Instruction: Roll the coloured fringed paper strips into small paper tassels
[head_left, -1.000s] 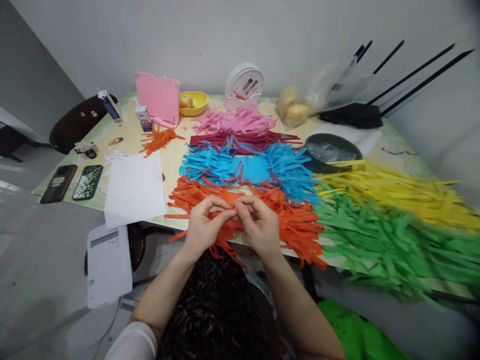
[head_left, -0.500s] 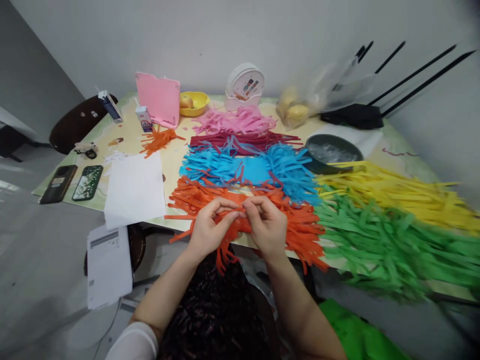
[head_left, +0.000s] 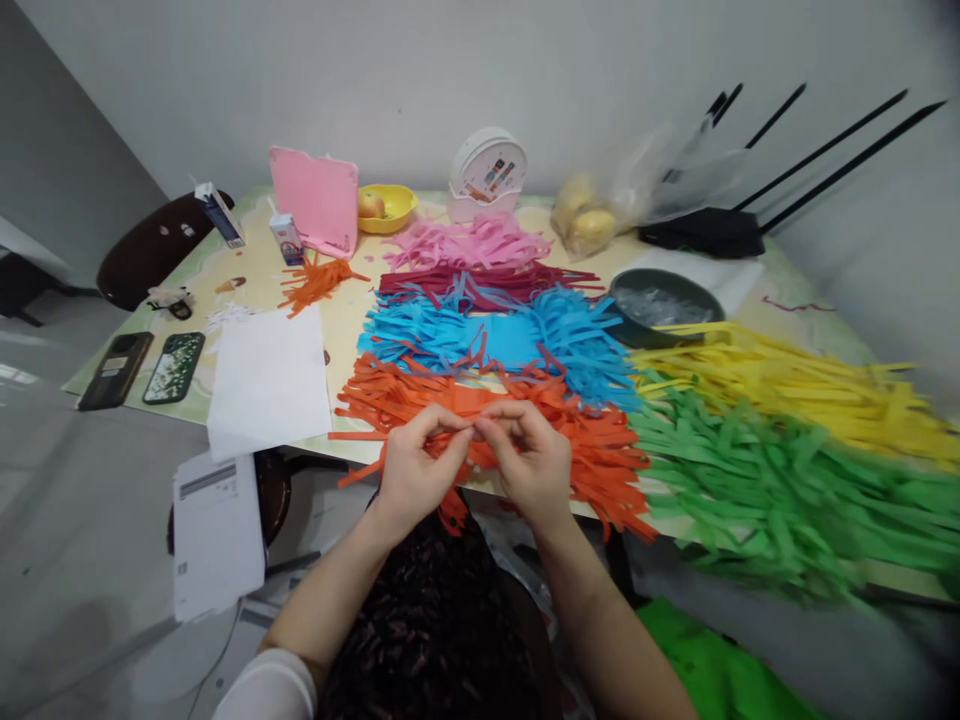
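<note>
Centre of my feed: red-orange fringe (head_left: 600, 440), spread along the near edge of the table (head_left: 346, 325), some ends hanging over it. Both hands are over its middle. Left hand (head_left: 416, 475): thumb and forefinger pinched, other fingers curled. Right hand (head_left: 531, 470): same grip, mirrored, its fingertips meeting or nearly meeting the left's. I take the pinched bit for part of the fringe, though it is too small from my end to be sure. A few strands dangle below the left hand.

Beyond, row by row: blue fringe (head_left: 510, 340) with a plain flat middle, then maroon strips (head_left: 495, 285), then pink strips (head_left: 472, 242). To the right, yellow strips (head_left: 810, 380) lie behind green strips (head_left: 757, 470), with a dark bowl (head_left: 630, 327) of clear plastic pieces just beside the yellow.

Left side: white sheet (head_left: 270, 385), near it a floral-cased phone (head_left: 174, 368) and a dark phone (head_left: 115, 372). Further back I log a pink tablet case (head_left: 315, 200), propped up, and a yellow bowl (head_left: 405, 210) holding an apple (head_left: 370, 205).
</note>
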